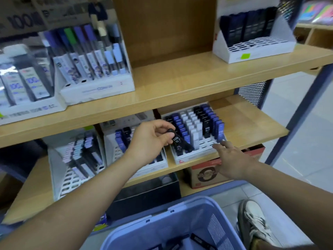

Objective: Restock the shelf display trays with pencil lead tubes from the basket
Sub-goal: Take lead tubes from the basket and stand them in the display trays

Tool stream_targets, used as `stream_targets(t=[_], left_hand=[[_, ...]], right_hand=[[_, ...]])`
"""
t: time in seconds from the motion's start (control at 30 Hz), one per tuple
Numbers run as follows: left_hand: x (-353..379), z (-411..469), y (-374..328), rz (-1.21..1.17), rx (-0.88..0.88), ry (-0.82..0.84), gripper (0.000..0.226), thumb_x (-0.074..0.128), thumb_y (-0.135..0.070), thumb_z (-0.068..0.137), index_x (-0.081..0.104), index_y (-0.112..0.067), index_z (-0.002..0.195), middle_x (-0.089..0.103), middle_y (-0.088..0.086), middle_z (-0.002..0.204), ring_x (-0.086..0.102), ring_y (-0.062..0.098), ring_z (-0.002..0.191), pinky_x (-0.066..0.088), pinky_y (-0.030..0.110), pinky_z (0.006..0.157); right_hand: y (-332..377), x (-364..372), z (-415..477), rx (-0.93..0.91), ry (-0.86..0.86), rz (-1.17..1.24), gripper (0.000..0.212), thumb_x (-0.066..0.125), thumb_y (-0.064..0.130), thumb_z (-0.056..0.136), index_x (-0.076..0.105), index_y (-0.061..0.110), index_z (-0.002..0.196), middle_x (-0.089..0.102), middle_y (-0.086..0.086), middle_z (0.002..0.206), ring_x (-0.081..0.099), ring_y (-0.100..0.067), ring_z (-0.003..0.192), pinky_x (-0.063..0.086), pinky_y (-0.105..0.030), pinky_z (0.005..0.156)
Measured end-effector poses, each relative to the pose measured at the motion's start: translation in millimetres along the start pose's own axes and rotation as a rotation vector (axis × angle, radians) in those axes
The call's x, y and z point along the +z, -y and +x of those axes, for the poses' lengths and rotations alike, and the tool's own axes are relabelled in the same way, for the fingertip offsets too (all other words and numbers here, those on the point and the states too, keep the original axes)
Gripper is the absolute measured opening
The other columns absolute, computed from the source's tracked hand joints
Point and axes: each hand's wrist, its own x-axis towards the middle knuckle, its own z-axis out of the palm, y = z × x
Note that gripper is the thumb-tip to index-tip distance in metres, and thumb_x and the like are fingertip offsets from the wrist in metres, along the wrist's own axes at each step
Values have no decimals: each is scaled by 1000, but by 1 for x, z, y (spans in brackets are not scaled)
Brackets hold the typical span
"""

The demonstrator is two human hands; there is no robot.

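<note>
My left hand [152, 139] pinches a black lead tube marked HB 0.7 [181, 141] by its top end, slanted over the front left of a white display tray [193, 156] on the lower shelf. That tray holds rows of black, blue and white tubes [195, 123]. My right hand [232, 159] reaches with straight fingers to the tray's front right corner, fingertips at its edge, holding nothing. The blue basket [180, 224] sits low in front of me with several dark tubes [198, 239] inside.
Two more trays [137, 141] [75, 165] stand left on the lower shelf. The upper shelf [180, 82] carries lead displays at left and a white tray [252, 46] at right. A cardboard box [207, 174] and black box [144, 193] sit below; my shoe [252, 221] is right of the basket.
</note>
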Motion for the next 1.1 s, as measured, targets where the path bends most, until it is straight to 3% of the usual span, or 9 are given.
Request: stream_targets(t=[0.13, 0.33, 0.6, 0.77, 0.9, 0.97, 1.1], left_hand=[[42, 26, -12, 135, 113, -64, 14, 69, -12, 86, 68, -25, 91, 64, -10, 82, 61, 0, 72, 50, 14, 75], [86, 62, -9, 369, 206, -52, 20, 68, -19, 87, 71, -17, 107, 70, -1, 96, 58, 7, 81, 47, 21, 81], [106, 70, 3, 537, 261, -5, 26, 64, -25, 90, 67, -22, 116, 72, 0, 106, 66, 14, 94, 51, 25, 85], [102, 85, -1, 565, 288, 30, 26, 61, -20, 92, 69, -21, 116, 66, 4, 110, 55, 20, 104, 35, 19, 86], [110, 89, -5, 565, 279, -8, 25, 64, -20, 90, 69, -18, 114, 66, -1, 107, 57, 9, 91, 39, 16, 82], [114, 90, -6, 564, 288, -45, 19, 67, -22, 88, 70, -18, 106, 68, -2, 100, 59, 9, 86, 45, 20, 79], [120, 89, -2, 651, 361, 5, 17, 63, -21, 90, 73, -16, 103, 69, 2, 100, 59, 18, 97, 47, 33, 87]], right_hand=[[-13, 5, 4, 33, 13, 50, 78, 60, 29, 92, 14, 17, 154, 10, -8, 159, 21, -30, 145, 29, -40, 112], [-26, 3, 14, 125, -116, 246, 72, 57, 17, 89, 21, 18, 151, 18, -14, 156, 34, -36, 136, 36, -42, 108], [-27, -2, 19, 103, -117, 391, 57, 53, 12, 92, 33, 11, 145, 39, -10, 147, 46, -29, 128, 41, -35, 102], [-24, -5, 18, 102, -116, 409, 58, 55, 11, 93, 32, 11, 147, 42, -10, 146, 46, -28, 129, 39, -32, 103], [-24, -5, 17, 102, -121, 415, 58, 54, 11, 93, 34, 12, 146, 44, -9, 146, 45, -27, 130, 39, -31, 104], [-25, -4, 17, 108, -126, 416, 56, 54, 12, 92, 35, 13, 145, 45, -9, 145, 46, -27, 130, 39, -32, 103], [-26, -3, 17, 96, -123, 398, 56, 54, 12, 92, 36, 14, 145, 46, -9, 144, 48, -27, 127, 43, -33, 102]])
